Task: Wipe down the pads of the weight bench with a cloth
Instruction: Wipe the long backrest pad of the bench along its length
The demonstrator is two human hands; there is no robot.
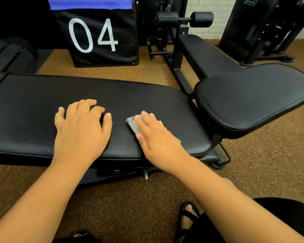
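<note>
Bracing on the long bench pad (33, 109), the left hand (81, 127) rests there with fingers loosely bent, holding nothing. Just right of it, the right hand (154, 135) presses flat, fingers straight, on the grey cloth (132, 124) near the pad's front edge. That cloth looks soft and light, best driven under a flat palm.

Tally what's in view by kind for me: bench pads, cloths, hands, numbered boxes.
Bench pads: 2, the long pad and the raised seat pad
Cloths: 1, the grey cloth under the right hand
Hands: 2, the right hand and the left hand resting on the long pad
Numbered boxes: 1, the black box marked 04
Total: 6
</note>
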